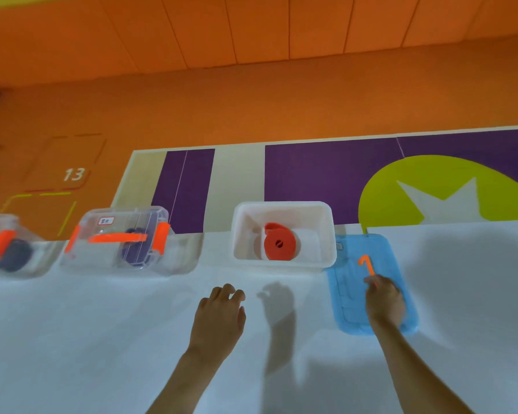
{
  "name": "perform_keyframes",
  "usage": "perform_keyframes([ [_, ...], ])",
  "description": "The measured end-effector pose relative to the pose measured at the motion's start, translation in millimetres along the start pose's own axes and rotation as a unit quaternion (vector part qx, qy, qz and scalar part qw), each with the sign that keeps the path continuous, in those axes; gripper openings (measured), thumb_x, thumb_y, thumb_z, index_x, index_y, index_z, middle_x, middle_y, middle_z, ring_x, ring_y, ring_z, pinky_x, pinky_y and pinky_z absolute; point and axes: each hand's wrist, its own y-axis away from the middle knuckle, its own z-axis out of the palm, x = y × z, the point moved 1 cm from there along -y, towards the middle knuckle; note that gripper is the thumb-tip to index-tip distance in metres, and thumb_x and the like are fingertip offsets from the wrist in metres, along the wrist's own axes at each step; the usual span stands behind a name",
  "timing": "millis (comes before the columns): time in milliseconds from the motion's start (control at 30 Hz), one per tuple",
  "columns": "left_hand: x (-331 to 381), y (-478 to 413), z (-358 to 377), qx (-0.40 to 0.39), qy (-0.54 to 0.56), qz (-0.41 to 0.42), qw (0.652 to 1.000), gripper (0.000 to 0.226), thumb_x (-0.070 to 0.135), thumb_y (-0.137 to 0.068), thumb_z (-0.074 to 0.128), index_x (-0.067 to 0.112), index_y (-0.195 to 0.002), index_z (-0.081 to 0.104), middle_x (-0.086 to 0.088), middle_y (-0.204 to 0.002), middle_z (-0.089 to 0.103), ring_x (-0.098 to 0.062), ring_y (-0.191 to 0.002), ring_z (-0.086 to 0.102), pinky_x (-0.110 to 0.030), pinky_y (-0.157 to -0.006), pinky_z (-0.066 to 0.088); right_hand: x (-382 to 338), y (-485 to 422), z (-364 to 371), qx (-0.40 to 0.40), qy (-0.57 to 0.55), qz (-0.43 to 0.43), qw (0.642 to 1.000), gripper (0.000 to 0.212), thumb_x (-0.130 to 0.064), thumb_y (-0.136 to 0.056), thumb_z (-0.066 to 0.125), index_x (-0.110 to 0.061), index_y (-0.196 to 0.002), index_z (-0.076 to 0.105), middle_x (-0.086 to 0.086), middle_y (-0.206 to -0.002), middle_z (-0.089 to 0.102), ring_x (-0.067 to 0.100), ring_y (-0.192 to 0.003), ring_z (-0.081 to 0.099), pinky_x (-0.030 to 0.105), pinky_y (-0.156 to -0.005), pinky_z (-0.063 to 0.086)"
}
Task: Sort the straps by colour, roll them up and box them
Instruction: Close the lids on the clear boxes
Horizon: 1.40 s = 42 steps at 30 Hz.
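Left grip (219,315): fingers loosely curled, holding nothing, over the white surface (102,339).
Right grip (385,300): lies on the blue lid (347,294), fingertips bent onto the near end of its orange handle (367,264); whether they pinch it, I cannot tell.
Blue lid: flat on the surface under the right grip.
White box (281,209): open, just beyond and between both grips, its right edge beside the lid.
Red strap (279,245): rolled, inside the white box.
Clear boxes (102,231): far left of the left grip, lidded, dark straps (135,249) inside.
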Motion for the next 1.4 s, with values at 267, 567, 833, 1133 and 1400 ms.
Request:
perform_keyframes([
  [267, 8, -31, -15, -0.009, 0.041, 0.023, 0.999, 0.027, 0.022, -0.077, 0.084, 0.023, -0.101, 0.073, 0.006, -0.098, 0.067, -0.018, -0.085, 0.068, -0.033, -0.061, 0.055, -31, -5, -66, 0.171, -0.094, -0.033, 0.980, 0.020, -0.008, -0.093, 0.049, -0.014, -0.095, 0.068, 0.017, -0.096, 0.073, 0.045, -0.090, 0.067, 0.047, -0.071, 0.049],
  [567, -12, -67, -39, 0.008, 0.132, -0.001, 0.991, 0.038, 0.028, -0.103, 0.054, 0.023, -0.140, 0.055, 0.005, -0.136, 0.058, -0.020, -0.117, 0.058, -0.038, -0.091, 0.051, -124, -12, -85, 0.149, -0.085, -0.155, 0.973, 0.035, -0.001, -0.096, 0.051, -0.026, -0.116, 0.062, 0.001, -0.108, 0.076, 0.036, -0.101, 0.067, 0.045, -0.076, 0.053],
  [833, -48, -110, -19, -0.036, 0.302, -0.137, 0.943, 0.056, 0.036, -0.107, 0.050, 0.019, -0.158, 0.034, -0.006, -0.161, 0.037, -0.031, -0.143, 0.044, -0.049, -0.113, 0.042, -178, -4, -10, -0.003, -0.040, -0.306, 0.951, 0.027, 0.004, -0.092, 0.061, -0.016, -0.108, 0.072, 0.003, -0.106, 0.072, 0.029, -0.100, 0.068, 0.039, -0.084, 0.052],
  [1133, -39, -116, 35, -0.022, 0.425, -0.165, 0.890, 0.046, 0.048, -0.104, 0.046, 0.027, -0.145, 0.042, 0.021, -0.125, 0.055, -0.011, -0.115, 0.060, -0.031, -0.085, 0.045, -157, 9, 28, -0.042, -0.031, -0.324, 0.944, 0.047, 0.000, -0.101, 0.058, -0.012, -0.146, 0.057, 0.008, -0.154, 0.051, 0.029, -0.145, 0.046, 0.022, -0.119, 0.026],
  [1400, -52, -146, 38, -0.050, 0.263, -0.243, 0.932, 0.040, 0.047, -0.110, 0.036, 0.019, -0.130, 0.055, -0.001, -0.106, 0.072, -0.027, -0.097, 0.070, -0.039, -0.079, 0.057, -131, -3, 24, -0.108, -0.036, -0.143, 0.983, 0.070, -0.034, -0.109, 0.049, -0.019, -0.167, 0.013, 0.005, -0.171, 0.025, 0.034, -0.144, 0.047, 0.046, -0.105, 0.047],
])
